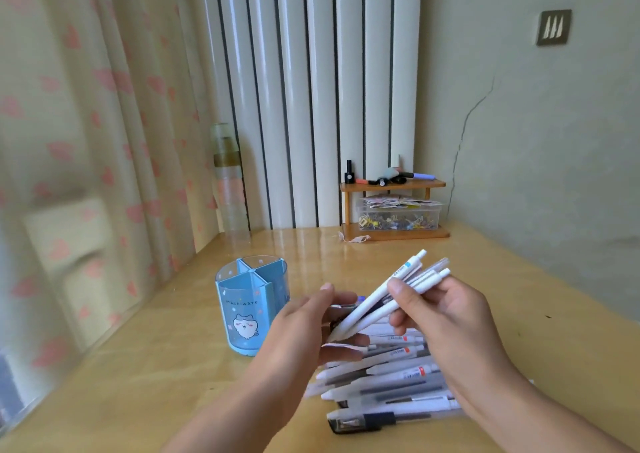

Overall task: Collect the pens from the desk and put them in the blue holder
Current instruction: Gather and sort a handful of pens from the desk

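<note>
Several pens (398,290) gripped in right hand (446,317); left hand (304,328), fingers relaxed, seemingly touches their tips. Pile (388,380) beneath; blue holder (251,307) at 9 o'clock.

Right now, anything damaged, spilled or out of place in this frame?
Yes: a long crack runs down the wall above the small wooden shelf. A scrap of paper lies on the desk at the shelf's left foot. The blue holder stands upright; its visible compartments look empty.
</note>
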